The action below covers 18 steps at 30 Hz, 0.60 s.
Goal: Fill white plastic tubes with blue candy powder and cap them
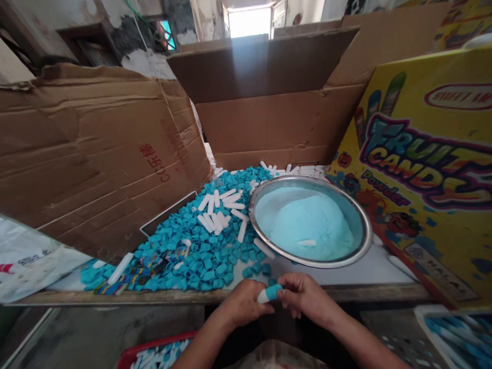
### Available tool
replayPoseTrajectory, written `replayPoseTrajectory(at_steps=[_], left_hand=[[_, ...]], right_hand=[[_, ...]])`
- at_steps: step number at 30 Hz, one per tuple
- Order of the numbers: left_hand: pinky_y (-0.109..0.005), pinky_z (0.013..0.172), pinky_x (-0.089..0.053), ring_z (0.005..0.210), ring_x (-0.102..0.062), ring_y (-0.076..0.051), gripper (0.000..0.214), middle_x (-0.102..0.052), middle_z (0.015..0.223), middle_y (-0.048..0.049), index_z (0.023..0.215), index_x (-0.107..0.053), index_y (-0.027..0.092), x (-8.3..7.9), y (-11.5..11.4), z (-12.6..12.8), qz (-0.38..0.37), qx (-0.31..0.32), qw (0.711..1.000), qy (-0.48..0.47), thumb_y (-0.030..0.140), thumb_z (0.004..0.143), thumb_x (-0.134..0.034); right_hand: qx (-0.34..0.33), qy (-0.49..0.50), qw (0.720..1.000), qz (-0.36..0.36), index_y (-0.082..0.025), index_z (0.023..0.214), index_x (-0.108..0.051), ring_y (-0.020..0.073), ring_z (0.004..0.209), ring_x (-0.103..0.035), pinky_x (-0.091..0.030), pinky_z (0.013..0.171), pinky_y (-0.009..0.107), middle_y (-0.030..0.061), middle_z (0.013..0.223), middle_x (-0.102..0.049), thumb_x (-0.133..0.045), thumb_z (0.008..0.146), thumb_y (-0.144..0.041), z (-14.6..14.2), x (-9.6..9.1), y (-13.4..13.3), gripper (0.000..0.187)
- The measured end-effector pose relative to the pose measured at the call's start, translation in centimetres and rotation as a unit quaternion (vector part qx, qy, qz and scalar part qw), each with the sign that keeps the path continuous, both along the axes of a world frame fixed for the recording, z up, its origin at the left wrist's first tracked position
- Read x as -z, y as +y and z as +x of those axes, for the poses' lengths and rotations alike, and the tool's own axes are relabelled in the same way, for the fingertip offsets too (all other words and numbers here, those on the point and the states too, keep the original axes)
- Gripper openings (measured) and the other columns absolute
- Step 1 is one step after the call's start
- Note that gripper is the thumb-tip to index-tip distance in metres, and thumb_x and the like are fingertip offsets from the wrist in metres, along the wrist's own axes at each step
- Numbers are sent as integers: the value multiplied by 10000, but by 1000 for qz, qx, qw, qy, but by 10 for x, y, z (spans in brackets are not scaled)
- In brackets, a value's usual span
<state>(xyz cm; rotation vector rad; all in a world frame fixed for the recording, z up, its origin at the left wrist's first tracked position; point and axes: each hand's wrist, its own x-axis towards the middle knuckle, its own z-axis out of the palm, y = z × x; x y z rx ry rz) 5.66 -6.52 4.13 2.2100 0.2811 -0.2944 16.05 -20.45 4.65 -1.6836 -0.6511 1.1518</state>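
At the lower edge, a red crate (126, 355) of blue and white pieces is cut off by the frame and partly covered by the left forearm; a white bin (426, 319) at lower right is cropped too, its contents blurred.

Just before the near edge of the table (319, 275), the left hand (246, 302) has thumb and fingers clamped on the white body of a small tube (262, 296). The right hand (305, 294) has its thumb and forefinger closed on the blue cap (273, 292) at the tube's other end; its remaining fingers curl below. The tube's long axis runs nearly sideways, with the capped end pointing right and slightly up. Its white end is hidden in the left hand, so how far it extends cannot be told.

Beyond, loose blue caps (200, 256) heap on the table, with white tubes (217, 199) lying across them at mixed angles. To the right stands a steel bowl (369, 241) of pale blue powder (311, 218), a white piece partly sunk in it.

A yellow printed box (415, 123), cropped at right, and brown cardboard (269, 128) stand behind; farther back, a window (249, 21) is too glaring to see through.
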Motion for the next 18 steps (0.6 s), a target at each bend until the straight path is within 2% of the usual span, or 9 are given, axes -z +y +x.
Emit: replayPoseTrajectory(at_steps=[5, 9, 11, 14, 16, 18], left_hand=[[-217, 525, -376, 670, -634, -195, 144, -712, 723, -34, 807, -708, 204, -6, -2, 5, 86, 66, 994, 6, 242, 699, -620], [-238, 582, -418, 741, -651, -229, 166, -721, 795, -66, 845, -697, 209, -10, -7, 1, 126, 78, 988, 36, 250, 697, -635], [-234, 600, -422, 757, -651, -227, 155, -722, 819, -61, 839, -691, 210, -11, -10, -8, 116, 76, 990, 35, 248, 703, -629], [-211, 563, -410, 692, -649, -199, 129, -720, 767, -36, 782, -685, 208, -9, -9, -33, 84, 34, 995, 40, 277, 729, -590], [-205, 540, -404, 658, -643, -197, 128, -712, 718, -19, 760, -679, 206, -5, 2, -62, 89, -35, 994, 57, 284, 709, -591], [-210, 562, -418, 660, -643, -200, 116, -706, 695, 0, 746, -675, 216, 4, 19, -103, 101, -122, 985, 61, 249, 682, -585]], right_hand=[[-66, 15, 997, -43, -168, 601, -501, 53, 317, -405, -293, 316, 156, -61, 444, -511, -535, 636, -276, 6, -7, -2, 118], [-63, -22, 996, -56, -170, 557, -476, 49, 301, -354, -237, 311, 160, -78, 395, -451, -495, 630, -172, -4, -4, -4, 75], [-53, -53, 995, -59, -169, 540, -459, 49, 322, -350, -236, 331, 163, -81, 394, -427, -479, 633, -140, -15, -1, -3, 100], [-77, -105, 991, -24, -152, 560, -492, 59, 430, -413, -278, 401, 160, -61, 468, -469, -475, 650, -123, -35, 3, 3, 96], [-120, -108, 987, -16, -146, 689, -568, 70, 486, -448, -299, 433, 159, -55, 528, -507, -507, 644, -127, -43, 5, 7, 78], [-135, -87, 987, -28, -155, 895, -592, 78, 500, -462, -311, 436, 159, -55, 576, -530, -552, 627, -143, -44, 7, 8, 272]])
